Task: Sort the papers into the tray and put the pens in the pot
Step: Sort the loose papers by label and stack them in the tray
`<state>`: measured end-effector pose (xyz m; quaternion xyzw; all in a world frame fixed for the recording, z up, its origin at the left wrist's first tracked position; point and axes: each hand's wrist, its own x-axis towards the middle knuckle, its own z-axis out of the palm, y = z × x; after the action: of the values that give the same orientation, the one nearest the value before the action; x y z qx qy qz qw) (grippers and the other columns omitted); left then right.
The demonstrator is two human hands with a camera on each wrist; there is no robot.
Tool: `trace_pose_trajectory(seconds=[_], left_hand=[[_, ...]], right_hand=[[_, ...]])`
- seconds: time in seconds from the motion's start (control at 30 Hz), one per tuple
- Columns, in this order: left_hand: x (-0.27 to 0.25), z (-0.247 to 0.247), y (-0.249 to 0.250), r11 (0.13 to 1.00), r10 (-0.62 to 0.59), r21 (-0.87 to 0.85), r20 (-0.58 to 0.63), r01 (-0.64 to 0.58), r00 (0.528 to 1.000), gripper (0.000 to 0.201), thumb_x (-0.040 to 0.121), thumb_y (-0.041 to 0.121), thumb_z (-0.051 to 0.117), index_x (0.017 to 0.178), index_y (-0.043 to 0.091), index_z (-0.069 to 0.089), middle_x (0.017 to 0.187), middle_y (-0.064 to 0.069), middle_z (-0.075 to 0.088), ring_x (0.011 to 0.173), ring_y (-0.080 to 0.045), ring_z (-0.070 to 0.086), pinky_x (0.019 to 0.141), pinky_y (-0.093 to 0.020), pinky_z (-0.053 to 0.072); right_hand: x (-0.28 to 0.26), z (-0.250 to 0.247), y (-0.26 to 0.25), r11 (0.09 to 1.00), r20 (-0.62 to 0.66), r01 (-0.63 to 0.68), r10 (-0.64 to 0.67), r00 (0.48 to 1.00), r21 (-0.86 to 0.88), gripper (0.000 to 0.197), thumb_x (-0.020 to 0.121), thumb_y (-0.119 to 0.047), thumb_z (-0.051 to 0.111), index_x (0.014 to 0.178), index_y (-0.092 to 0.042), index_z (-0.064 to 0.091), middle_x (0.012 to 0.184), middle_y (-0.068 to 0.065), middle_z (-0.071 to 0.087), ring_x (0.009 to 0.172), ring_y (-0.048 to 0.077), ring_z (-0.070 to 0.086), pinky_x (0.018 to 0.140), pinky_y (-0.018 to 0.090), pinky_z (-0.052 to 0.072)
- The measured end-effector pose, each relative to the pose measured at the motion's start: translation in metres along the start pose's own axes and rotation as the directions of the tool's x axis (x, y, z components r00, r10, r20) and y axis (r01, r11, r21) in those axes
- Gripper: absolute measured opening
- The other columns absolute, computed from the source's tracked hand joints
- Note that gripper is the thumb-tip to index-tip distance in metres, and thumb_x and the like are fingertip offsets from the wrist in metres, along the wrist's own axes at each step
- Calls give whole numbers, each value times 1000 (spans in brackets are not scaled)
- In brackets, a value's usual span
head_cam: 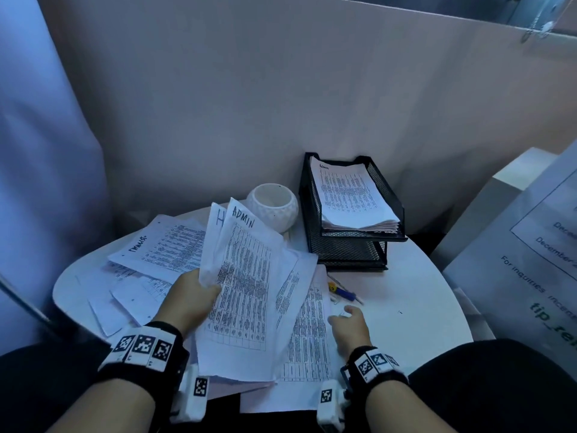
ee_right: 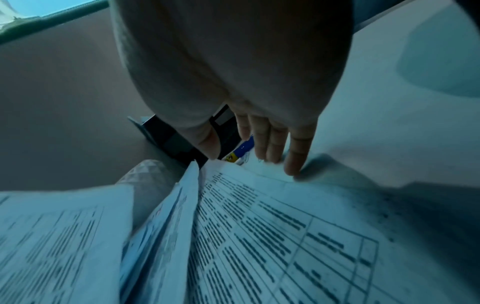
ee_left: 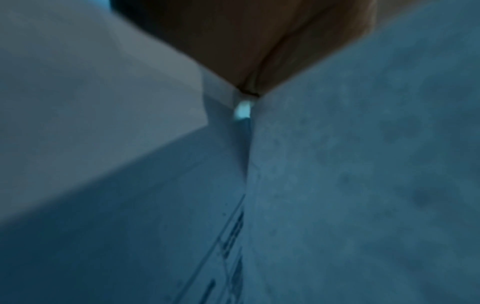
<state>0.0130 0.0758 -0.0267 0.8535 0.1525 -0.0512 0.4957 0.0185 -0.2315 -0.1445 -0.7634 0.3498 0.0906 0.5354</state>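
Two wrists wearing marker bands reach over a paper-strewn round white table (head_cam: pixel 415 295).

The left hand (head_cam: pixel 187 295) grips a fan of sheets (head_cam: pixel 246 276), the top one headed ADMIN. The right hand (head_cam: pixel 349 323), fingers (ee_right: pixel 270 142) straight, rests on loose papers (head_cam: pixel 309 339); a blue pen (head_cam: pixel 343 292) lies just beyond it, angled away rightward. Further back stand a white pot (head_cam: pixel 272 206) and a black mesh tray (head_cam: pixel 381 195), against a plain partition.

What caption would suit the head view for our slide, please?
Left hand grips sheets headed ADMIN; right hand reaches over loose papers toward pens.
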Motion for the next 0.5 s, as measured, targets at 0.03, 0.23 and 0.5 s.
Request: trace_pose_trajectory(seconds=[0.03,0.23,0.5], left_hand=[[-1,1,0,1000,1,6,7,-1,1000,7,97,12,63,94,10,69,85,-16,72,66,-24,58,63,-32,44],[-5,3,-2,999,6,31,23,-7,1000,6,96,13,64,93,11,68,88,-19,73,68,-26,60,65,-33,46],[-7,6,2,1000,0,29,92,-2,996,11,96,13,63,95,4,70,81,-21,69,66,-22,55,64,-33,43]], right_hand=[[-1,2,1,1000,10,10,-10,1000,0,58,95,-15,60,149,-15,38,103,13,63,72,23,59,73,35,49],[0,12,9,997,34,-12,9,999,83,62,90,-18,70,144,-21,42,107,13,64,76,26,60,64,36,53],[-12,4,-14,989,185,134,-143,972,58,19,75,-23,79,65,-11,67,70,6,69,64,27,65,66,38,57]])
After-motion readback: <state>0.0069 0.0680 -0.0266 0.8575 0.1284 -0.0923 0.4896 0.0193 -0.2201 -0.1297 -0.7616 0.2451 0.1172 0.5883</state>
